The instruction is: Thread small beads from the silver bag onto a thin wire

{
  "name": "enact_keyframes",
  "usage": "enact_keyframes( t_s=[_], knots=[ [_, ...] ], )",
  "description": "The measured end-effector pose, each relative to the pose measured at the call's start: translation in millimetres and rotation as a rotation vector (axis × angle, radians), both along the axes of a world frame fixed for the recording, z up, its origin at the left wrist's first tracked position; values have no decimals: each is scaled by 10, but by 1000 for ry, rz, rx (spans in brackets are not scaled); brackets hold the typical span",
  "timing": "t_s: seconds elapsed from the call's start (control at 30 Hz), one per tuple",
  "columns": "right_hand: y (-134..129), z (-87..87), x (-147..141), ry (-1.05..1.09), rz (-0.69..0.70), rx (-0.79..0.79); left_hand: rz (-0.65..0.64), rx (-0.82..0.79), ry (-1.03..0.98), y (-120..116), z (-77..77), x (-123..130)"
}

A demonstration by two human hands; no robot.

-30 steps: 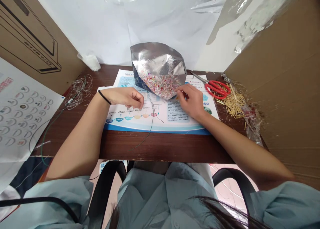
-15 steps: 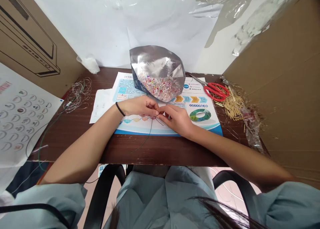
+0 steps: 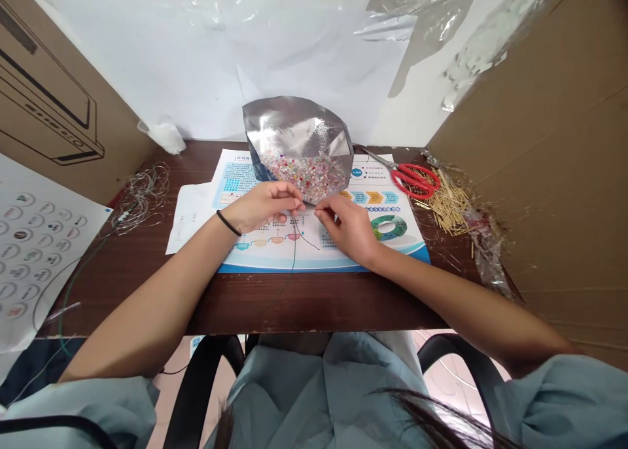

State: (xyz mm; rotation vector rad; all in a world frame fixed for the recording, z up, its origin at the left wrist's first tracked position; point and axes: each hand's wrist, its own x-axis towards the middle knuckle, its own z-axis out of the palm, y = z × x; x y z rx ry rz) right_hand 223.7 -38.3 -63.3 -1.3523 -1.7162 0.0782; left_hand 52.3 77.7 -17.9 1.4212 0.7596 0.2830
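My left hand [image 3: 267, 207], with a black band at the wrist, pinches a thin dark thread [image 3: 295, 252] between thumb and fingertips. The thread hangs in two strands over the printed sheet [image 3: 324, 264] and the table's front part. Just right of it is my right hand [image 3: 348, 226], thumb and forefinger pressed together; whatever lies between them is too small to make out. A small gap separates the hands. Right behind them stands an open silver bag [image 3: 294, 125] holding many small coloured beads [image 3: 309, 174].
Red-handled scissors [image 3: 416, 180] lie at the right, partly over a pile of thin gold sticks [image 3: 449, 203]. A tangle of clear line [image 3: 142, 197] is at the left. Cardboard walls [image 3: 554, 141] and a white backing [image 3: 304, 43] enclose the dark wooden table [image 3: 343, 302].
My hands, whose fingertips met before, have come slightly apart. The thread stays with my left hand. The whole view has shifted a little.
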Motion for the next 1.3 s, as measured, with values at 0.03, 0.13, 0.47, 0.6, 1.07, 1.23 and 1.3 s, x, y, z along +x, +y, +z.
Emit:
enact_keyframes(
  t_s=[0.03, 0.13, 0.47, 0.6, 1.07, 1.23, 1.3],
  knots=[
    [6, 2, 9, 11, -16, -9, 29, -31, -27, 7, -11, -1],
    [21, 3, 46, 43, -59, -30, 77, -108, -76, 33, -60, -14],
    [159, -56, 120, 140, -55, -57, 49, -238, -74, 31, -106, -34],
    [190, -48, 147, 173, -58, -44, 66, -264, -85, 16, -102, -34],
    [286, 7, 397, 243, -248, 158, 19, -287, -110, 27, -115, -54],
    [174, 39, 247, 170, -156, 157, 55, -331, -165, 35, -153, -35],
    [119, 46, 168, 98, -58, 108, 70, -343, -184, 31, -164, -23]
  ],
)
